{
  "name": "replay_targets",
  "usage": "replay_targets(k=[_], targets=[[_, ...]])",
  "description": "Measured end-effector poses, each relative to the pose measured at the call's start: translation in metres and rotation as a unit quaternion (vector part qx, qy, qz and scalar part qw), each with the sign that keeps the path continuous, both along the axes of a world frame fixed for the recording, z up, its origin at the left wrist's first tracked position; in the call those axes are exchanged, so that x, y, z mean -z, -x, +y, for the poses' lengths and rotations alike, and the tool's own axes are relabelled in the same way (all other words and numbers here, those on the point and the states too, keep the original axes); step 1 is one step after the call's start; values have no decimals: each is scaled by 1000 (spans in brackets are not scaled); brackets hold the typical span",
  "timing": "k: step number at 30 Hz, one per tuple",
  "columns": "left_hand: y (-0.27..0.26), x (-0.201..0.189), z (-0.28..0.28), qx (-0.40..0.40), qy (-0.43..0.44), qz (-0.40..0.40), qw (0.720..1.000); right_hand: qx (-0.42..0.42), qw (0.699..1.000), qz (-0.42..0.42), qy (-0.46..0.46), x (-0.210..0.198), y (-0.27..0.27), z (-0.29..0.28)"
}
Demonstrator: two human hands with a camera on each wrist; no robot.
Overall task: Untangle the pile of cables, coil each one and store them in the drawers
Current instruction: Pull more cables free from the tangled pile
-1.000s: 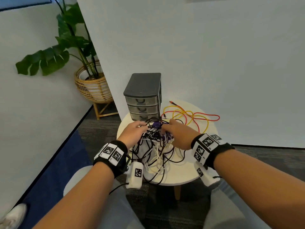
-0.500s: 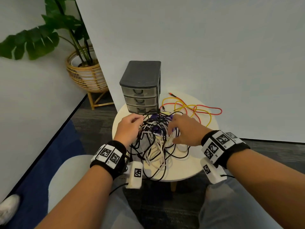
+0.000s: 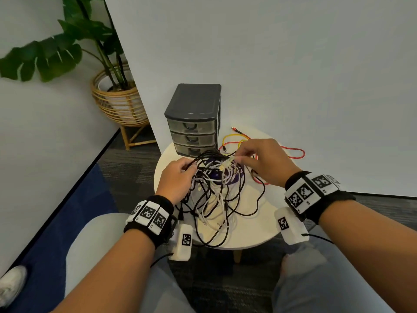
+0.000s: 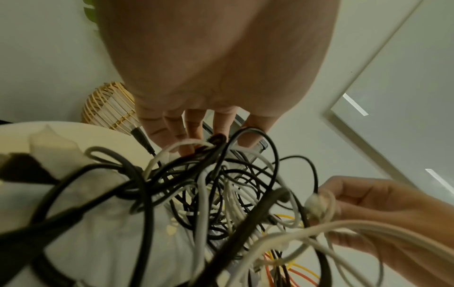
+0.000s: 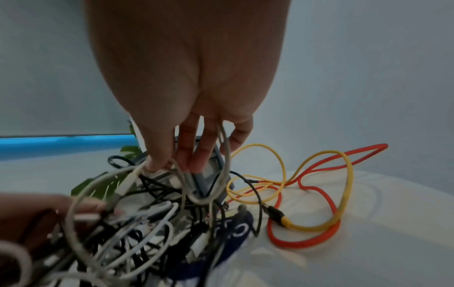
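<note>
A tangled pile of cables (image 3: pixel 216 190), black and white strands mixed, is seen on the near half of a round white table (image 3: pixel 255 231). Several black loops hang past the table's near edge.

The left hand (image 3: pixel 178 177) is placed on the left flank of the pile, fingers curled down into it. In the left wrist view the fingertips (image 4: pixel 189 149) are seen closed around a bunch of black and white strands, which are lifted clear of the tabletop.

The right hand (image 3: pixel 264 161) is held above the pile's far right side. A white cable (image 5: pixel 206 196) is pinched between thumb and fingers near its connector end, and a loop of it hangs below the fingers in the right wrist view. The two hands are near each other, with the raised strands strung between them.

A dark three-drawer unit (image 3: pixel 194 120) stands at the table's far edge against the wall, just behind the pile; all three drawers are seen closed. A red cable (image 3: pixel 293 152) and a yellow cable (image 5: pixel 343 186) lie looped together on the table to the right of the drawers, beyond the right hand, partly apart from the main tangle.

Bare tabletop is seen to the right of the pile and along the near right rim. A potted plant in a wicker basket (image 3: pixel 117 102) stands on the floor to the left, well apart from the table.
</note>
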State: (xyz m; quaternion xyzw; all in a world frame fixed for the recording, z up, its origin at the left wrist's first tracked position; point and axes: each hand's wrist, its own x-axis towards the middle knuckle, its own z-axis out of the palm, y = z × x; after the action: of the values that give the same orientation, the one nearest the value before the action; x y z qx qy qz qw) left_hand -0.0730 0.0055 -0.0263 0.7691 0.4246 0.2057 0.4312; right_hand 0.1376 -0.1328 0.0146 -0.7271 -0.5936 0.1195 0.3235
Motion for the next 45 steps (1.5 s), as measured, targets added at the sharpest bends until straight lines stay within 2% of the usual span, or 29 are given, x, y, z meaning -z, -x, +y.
replay_targets(k=[6, 13, 19, 23, 25, 27, 29, 32, 36, 41, 45], targets=[[1, -4, -1, 0, -11, 31, 999, 50, 993, 68, -81, -15, 8, 5], [-10, -29, -6, 10, -26, 9, 1000, 22, 995, 92, 9, -9, 10, 12], [-13, -44, -10, 111, -38, 60, 991, 9, 998, 46, 42, -10, 4, 4], [-2, -48, 7, 72, -22, 72, 995, -21, 987, -32, 159, -11, -2, -7], [2, -50, 16, 62, -12, 91, 994, -3, 977, -71, 202, -13, 1, -10], [5, -52, 20, 83, 9, 121, 989, 50, 974, -110, 194, -18, 8, -9], [6, -51, 21, 107, 27, 153, 982, 81, 979, -113, 151, -23, 14, -5], [4, -48, 16, 114, 40, 175, 977, 24, 992, -64, 103, -27, 25, 3], [1, -41, 12, 134, 30, 171, 976, -86, 975, -86, 185, -15, 38, 10], [2, -36, 14, 160, -54, 169, 971, -130, 954, -110, 246, 10, 39, 6], [2, -40, 18, 135, -89, 102, 982, -151, 955, -54, 249, 17, 29, -1]])
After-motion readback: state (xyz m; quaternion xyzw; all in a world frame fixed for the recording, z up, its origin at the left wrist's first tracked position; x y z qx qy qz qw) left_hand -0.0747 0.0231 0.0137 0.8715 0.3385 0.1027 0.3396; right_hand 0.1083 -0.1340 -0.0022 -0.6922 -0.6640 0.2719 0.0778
